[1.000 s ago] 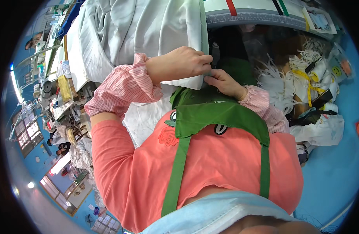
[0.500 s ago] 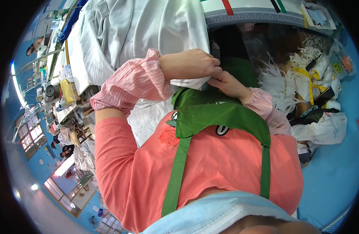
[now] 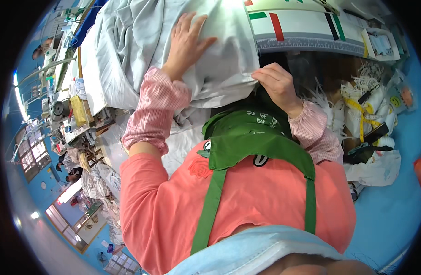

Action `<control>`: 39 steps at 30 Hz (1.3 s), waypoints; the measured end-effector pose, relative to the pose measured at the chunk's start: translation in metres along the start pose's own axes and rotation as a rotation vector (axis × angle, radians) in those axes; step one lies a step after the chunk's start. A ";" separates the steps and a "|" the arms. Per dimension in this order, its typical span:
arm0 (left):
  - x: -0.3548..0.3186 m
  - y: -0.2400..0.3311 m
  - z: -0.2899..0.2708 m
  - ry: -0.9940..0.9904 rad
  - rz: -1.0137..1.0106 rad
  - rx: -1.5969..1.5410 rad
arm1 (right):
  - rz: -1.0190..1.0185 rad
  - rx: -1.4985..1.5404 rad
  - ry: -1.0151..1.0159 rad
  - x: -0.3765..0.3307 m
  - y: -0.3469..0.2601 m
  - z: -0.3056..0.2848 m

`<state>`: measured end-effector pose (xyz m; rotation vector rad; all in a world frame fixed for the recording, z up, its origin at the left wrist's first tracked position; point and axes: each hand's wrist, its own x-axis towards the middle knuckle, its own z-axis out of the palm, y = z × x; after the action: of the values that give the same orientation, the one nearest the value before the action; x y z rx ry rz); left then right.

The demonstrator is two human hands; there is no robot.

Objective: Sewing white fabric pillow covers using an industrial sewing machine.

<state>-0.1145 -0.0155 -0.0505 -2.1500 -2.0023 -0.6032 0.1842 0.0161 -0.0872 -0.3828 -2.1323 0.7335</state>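
A big heap of pale grey-white cloth (image 3: 141, 55) lies over the table in front of me. My left hand (image 3: 185, 43) rests flat on top of it with the fingers spread. My right hand (image 3: 277, 82) pinches the folded front edge of the cloth at the table's rim. Both forearms wear pink striped sleeve covers. A green apron (image 3: 247, 142) over an orange shirt fills the lower middle of the view.
A white table top (image 3: 306, 27) with red, green and black tape marks lies at the upper right. Bags of white scraps and a yellow measuring tape (image 3: 361, 114) sit on the blue floor at right. Sewing benches and another person (image 3: 43, 46) are at far left.
My left hand has left the cloth's front edge, moved up onto the heap and spread flat. My right hand has kept hold of the edge.
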 end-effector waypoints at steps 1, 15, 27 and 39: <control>0.007 -0.006 0.005 0.000 -0.005 -0.004 | 0.002 0.000 -0.007 0.004 0.002 0.000; 0.079 -0.085 0.021 -0.204 -0.171 0.074 | 0.086 -0.081 -0.027 0.088 0.032 0.001; 0.134 -0.141 0.041 -0.138 -0.200 0.008 | 0.142 -0.050 -0.117 0.148 0.073 0.008; 0.161 -0.190 0.056 0.057 -0.187 0.170 | 0.939 1.105 0.457 0.156 0.074 0.062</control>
<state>-0.2844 0.1733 -0.0719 -1.8446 -2.1544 -0.4916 0.0408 0.1292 -0.0673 -0.8100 -0.7948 1.9511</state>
